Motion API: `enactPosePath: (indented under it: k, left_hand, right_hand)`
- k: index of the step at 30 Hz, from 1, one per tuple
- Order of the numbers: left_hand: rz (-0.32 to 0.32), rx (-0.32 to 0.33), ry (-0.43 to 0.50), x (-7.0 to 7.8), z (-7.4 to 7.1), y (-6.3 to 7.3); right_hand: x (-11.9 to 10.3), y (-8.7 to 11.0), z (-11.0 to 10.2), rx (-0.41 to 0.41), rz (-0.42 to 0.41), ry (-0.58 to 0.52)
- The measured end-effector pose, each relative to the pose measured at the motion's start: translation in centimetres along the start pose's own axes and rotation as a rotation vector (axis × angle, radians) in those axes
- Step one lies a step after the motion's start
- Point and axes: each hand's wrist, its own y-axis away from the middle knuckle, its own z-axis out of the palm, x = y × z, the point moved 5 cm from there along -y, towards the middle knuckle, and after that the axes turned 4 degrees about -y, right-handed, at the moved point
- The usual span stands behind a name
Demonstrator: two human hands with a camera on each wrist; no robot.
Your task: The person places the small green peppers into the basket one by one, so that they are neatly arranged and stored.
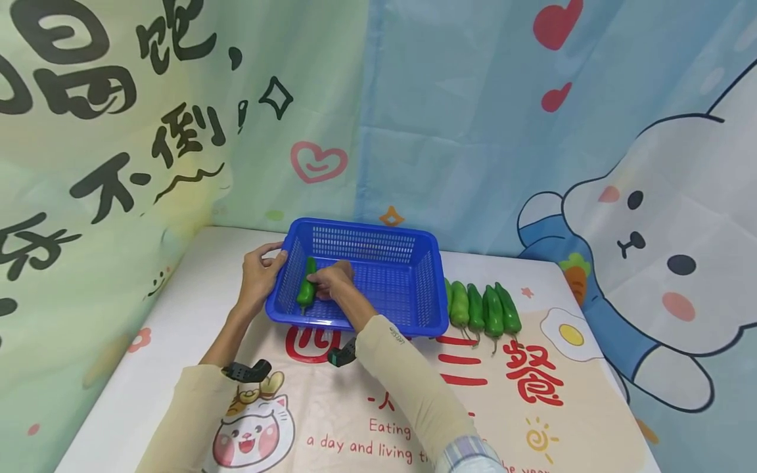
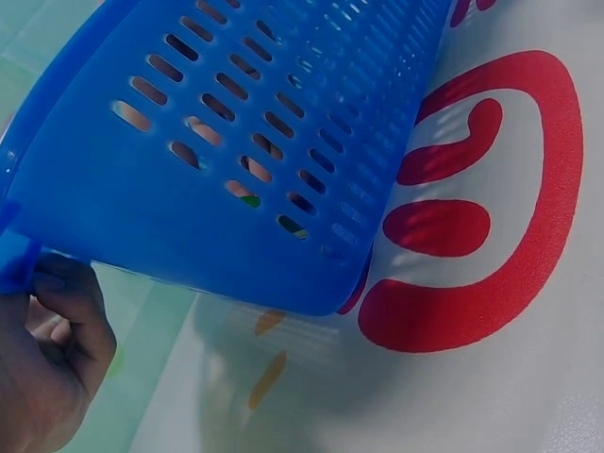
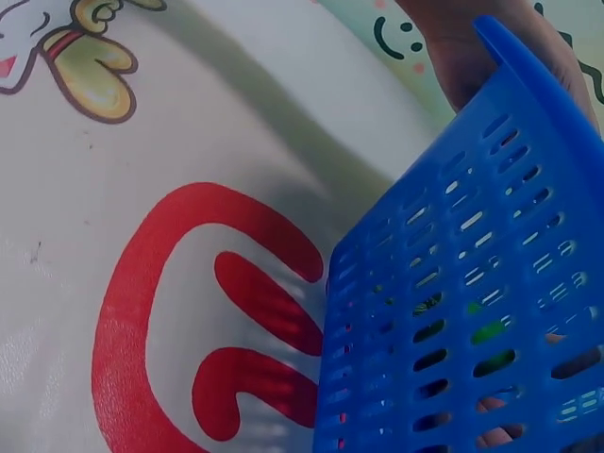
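Note:
A blue plastic basket (image 1: 387,289) with slotted walls is on the table. My left hand (image 1: 259,276) holds its left rim, and the left wrist view shows that hand's curled fingers (image 2: 80,307) at the basket's edge. Inside the basket, near the left wall, a green pepper (image 1: 305,293) lies lengthwise with its stem toward me. My right hand (image 1: 336,281) reaches in over the front rim and pinches the pepper from its right side. In the right wrist view the basket wall (image 3: 453,274) mostly hides that hand; only bits of green show through the slots.
Several green peppers (image 1: 493,312) lie in a row on the table just right of the basket, the leftmost partly hidden by it. A printed cloth (image 1: 349,407) covers the table. Behind it hangs a patterned curtain (image 1: 449,164), close to the basket's back rim.

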Motion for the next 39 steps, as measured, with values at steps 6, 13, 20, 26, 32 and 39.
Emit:
enactPosePath:
  k: [6,13,20,26,32,39]
  left_hand:
    - [-0.003,-0.002,-0.007,0.2,0.0,0.1]
    - [-0.005,-0.002,-0.013,0.2,-0.1,0.3]
    - [-0.001,0.008,-0.023,0.0,-0.1,-0.1]
    - [-0.008,0.008,-0.029,-0.2,-0.1,-0.1]
    - [-0.001,0.013,-0.023,-0.2,-0.1,-0.1]
    - [-0.001,0.019,-0.021,-0.2,0.0,-0.1]
  right_hand:
    - [-0.2,-0.1,-0.2,0.030,-0.018,0.056]
    - [0.0,-1.0,-0.2,0.043,-0.001,0.111]
    - [0.0,-1.5,-0.7,0.046,-0.025,0.118]
    - [0.1,-0.8,-1.5,0.028,-0.036,0.111]
    - [0.1,-1.6,-2.4,0.038,-0.078,0.200]
    - [-0.2,-1.5,-4.2,0.011,-0.083,0.193]
